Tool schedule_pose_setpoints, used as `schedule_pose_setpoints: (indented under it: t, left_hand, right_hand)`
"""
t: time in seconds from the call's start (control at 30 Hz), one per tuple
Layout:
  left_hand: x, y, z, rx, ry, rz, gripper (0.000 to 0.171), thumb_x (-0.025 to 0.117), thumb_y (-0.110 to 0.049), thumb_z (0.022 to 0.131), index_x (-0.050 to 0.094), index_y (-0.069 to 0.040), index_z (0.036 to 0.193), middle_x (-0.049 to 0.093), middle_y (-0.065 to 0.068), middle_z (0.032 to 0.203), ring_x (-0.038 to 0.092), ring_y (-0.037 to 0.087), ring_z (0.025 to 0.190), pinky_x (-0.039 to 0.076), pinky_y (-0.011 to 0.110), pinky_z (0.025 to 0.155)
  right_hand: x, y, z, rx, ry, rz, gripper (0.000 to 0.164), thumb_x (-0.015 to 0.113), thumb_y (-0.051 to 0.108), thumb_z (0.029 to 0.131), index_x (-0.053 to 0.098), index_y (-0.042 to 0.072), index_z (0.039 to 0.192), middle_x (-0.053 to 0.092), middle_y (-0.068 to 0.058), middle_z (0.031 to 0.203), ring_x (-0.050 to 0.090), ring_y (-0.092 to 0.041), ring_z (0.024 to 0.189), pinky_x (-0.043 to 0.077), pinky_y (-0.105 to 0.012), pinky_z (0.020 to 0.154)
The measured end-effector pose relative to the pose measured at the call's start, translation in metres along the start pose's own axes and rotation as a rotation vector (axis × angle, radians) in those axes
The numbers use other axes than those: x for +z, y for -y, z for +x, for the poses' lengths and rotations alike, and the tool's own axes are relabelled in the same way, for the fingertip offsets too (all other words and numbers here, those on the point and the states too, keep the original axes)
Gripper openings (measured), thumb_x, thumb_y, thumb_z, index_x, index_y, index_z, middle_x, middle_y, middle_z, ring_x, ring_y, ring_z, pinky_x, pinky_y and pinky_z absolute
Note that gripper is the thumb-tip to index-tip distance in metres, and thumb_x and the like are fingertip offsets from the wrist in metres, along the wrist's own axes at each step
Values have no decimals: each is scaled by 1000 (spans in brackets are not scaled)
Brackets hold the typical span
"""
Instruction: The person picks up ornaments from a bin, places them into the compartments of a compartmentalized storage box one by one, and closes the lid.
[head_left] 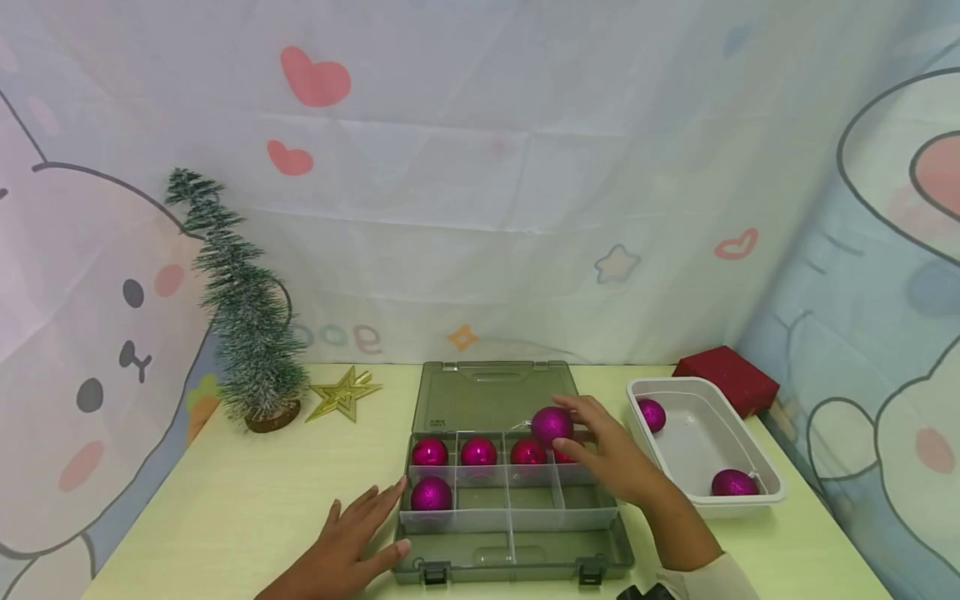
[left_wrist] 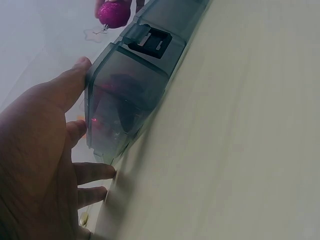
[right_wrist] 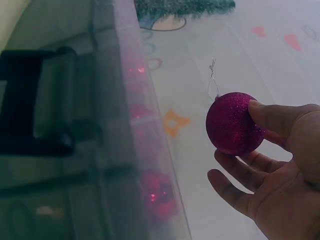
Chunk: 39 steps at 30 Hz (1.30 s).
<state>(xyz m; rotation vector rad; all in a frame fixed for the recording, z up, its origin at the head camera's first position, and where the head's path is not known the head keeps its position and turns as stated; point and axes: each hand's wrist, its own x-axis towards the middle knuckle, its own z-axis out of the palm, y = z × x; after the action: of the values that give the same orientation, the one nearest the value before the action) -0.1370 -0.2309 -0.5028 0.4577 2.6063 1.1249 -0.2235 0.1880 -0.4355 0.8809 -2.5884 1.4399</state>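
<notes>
In the head view my right hand [head_left: 615, 458] holds a glittery purple Christmas bauble [head_left: 552, 426] above the grey divided box [head_left: 513, 575]. The right wrist view shows thumb and fingers pinching that bauble [right_wrist: 235, 123], its wire loop sticking up. Shiny pink-red baubles, such as this one [head_left: 478, 452], sit in the box's back row, the rightmost partly behind my fingers. A glittery purple bauble [head_left: 431, 493] lies in the left compartment of the row in front. My left hand [head_left: 348, 542] touches the box's left side with fingers spread.
Behind the box its lid [head_left: 495, 400] lies folded back. To the right, a white tray [head_left: 705, 502] holds two purple baubles [head_left: 651, 415], with a dark red box [head_left: 727, 379] behind it. A small frosted tree [head_left: 251, 333] and a gold star [head_left: 345, 393] are at the left.
</notes>
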Motion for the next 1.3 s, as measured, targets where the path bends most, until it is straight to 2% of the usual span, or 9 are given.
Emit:
schedule_pose_setpoints:
  t: [0.1, 0.3, 0.43, 0.67, 0.83, 0.97, 1.2, 1.3]
  left_hand:
    - [0, 1, 0, -5, -3, 4, 79, 60, -48, 112, 19, -31, 177, 27, 11, 182, 14, 56, 168, -15, 92, 114]
    - [-1, 1, -2, -21, 5, -10, 80, 60, -48, 112, 19, -30, 177, 26, 13, 182, 12, 57, 167, -16, 92, 114]
    - [-1, 0, -2, -18, 4, -3, 80, 60, -48, 112, 19, -29, 178, 26, 13, 182, 13, 58, 167, -15, 93, 114]
    - [-1, -3, -5, -32, 3, -15, 80, 61, -49, 111, 20, -30, 177, 27, 15, 182, 12, 58, 167, -16, 91, 115]
    - [0, -4, -5, -31, 6, -24, 80, 61, -49, 112, 20, -30, 177, 26, 16, 182, 12, 58, 167, -16, 91, 115]
    - [1, -4, -3, -30, 5, -14, 80, 61, -50, 111, 20, -31, 177, 27, 15, 182, 12, 58, 167, -15, 91, 115]
    - [1, -3, 0, -31, 11, -7, 80, 61, -51, 111, 21, -31, 177, 29, 13, 182, 13, 56, 168, -16, 91, 115]
    - [1, -3, 1, -28, 12, -4, 79, 61, -50, 111, 21, -32, 177, 29, 12, 182, 13, 56, 168, -16, 92, 115]
  right_hand:
    - [10, 3, 3, -6, 6, 4, 64, 74, 15, 106, 47, 7, 163, 59, -18, 153, 63, -43, 139, 56, -58, 113]
    - [27, 13, 4, -12, 64, -4, 60, 76, 20, 105, 52, 10, 160, 61, -17, 156, 64, -42, 139, 56, -62, 111]
    - [36, 17, 4, -44, 76, -38, 57, 75, 22, 106, 55, 9, 158, 63, -15, 154, 62, -40, 142, 56, -61, 112]
    - [54, 20, 4, -125, 70, -61, 64, 74, 20, 106, 49, 1, 161, 68, -15, 149, 64, -39, 141, 55, -58, 113]
    - [64, 17, 1, -109, 88, -45, 66, 76, 21, 105, 49, 5, 162, 67, -10, 152, 61, -36, 146, 53, -59, 116]
    - [69, 10, 0, -103, 104, -57, 60, 76, 20, 104, 54, 9, 159, 65, -8, 155, 60, -36, 146, 54, -56, 117]
    - [75, 2, -1, -221, 94, -93, 47, 73, 15, 104, 64, 8, 149, 68, -14, 149, 63, -37, 136, 58, -51, 112]
    - [77, 4, -1, -230, 92, -140, 46, 73, 15, 103, 65, 10, 148, 66, -13, 150, 62, -37, 138, 55, -56, 115]
